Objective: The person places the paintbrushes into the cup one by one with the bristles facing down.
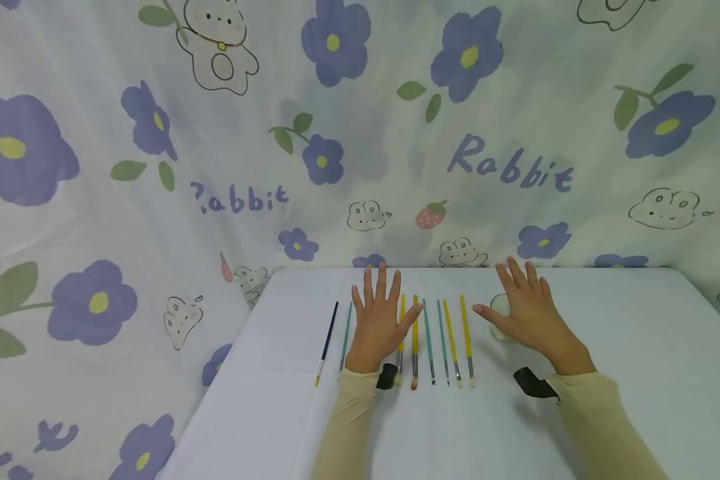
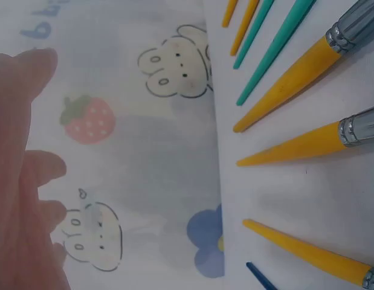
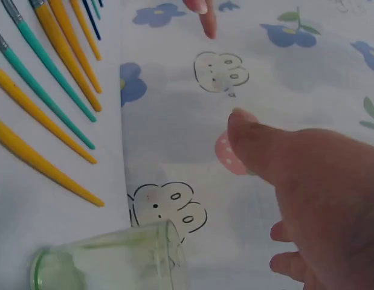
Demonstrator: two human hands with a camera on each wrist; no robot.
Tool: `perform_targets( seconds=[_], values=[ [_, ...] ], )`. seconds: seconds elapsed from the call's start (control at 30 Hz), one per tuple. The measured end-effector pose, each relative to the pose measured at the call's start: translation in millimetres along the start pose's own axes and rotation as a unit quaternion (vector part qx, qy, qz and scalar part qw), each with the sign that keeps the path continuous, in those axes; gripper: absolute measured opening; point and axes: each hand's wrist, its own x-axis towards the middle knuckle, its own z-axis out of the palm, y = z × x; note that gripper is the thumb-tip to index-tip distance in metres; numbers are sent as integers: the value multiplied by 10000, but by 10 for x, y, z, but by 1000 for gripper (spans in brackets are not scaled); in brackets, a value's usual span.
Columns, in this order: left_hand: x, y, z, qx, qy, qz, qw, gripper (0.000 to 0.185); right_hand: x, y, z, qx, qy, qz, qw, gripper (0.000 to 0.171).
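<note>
My left hand [image 1: 375, 328] is spread with straight fingers above a row of paintbrushes and holds nothing. It hides part of the row, which has a dark-handled brush [image 1: 329, 339] at the left end and a yellow-handled brush [image 1: 466, 333] at the right end. Teal and yellow handles lie between them, bristles toward me. Fingers also spread, my right hand [image 1: 531, 317] hovers empty at a clear, greenish glass [image 1: 499, 305], overlapping it in the head view. In the right wrist view the glass [image 3: 114, 260] stands beside the nearest yellow brush [image 3: 45, 163].
A white table [image 1: 264, 427] carries the brushes and the glass. Behind it and along the left hangs a white cloth [image 1: 390, 160] printed with purple flowers, rabbits and strawberries. Dark wrist mounts [image 1: 534, 383] sit at both sleeves.
</note>
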Motion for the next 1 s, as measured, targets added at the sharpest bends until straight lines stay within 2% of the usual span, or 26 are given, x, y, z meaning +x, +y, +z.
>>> perform_targets(
  seconds=[0.1, 0.2, 0.33, 0.53, 0.7, 0.87, 1.0],
  values=[
    [0, -2, -3, -34, 27, 21, 10000, 79, -22, 80, -50, 250, 88, -170, 9995, 102],
    [5, -10, -6, -20, 19, 0, 10000, 80, -69, 166, -84, 723, 24, -223, 9971, 101],
    [10, -41, -11, -38, 36, -94, 9999, 81, -112, 302, -46, 1329, -171, -72, 9910, 107],
    [-9, -90, -81, -256, 202, -215, 9992, 80, -170, 521, 96, 1689, -405, 265, 9844, 114],
    [-9, -179, -174, -449, 325, -347, 9979, 80, -199, 677, 198, 1992, -451, 97, 9789, 111],
    [6, -324, -250, -872, 837, -457, 9916, 72, -180, 748, 275, 2233, -443, 4, 9737, 105],
    [-8, -459, -291, -1216, 1336, -596, 9817, 63, -168, 760, 321, 2382, -374, 60, 9705, 99]
  ],
)
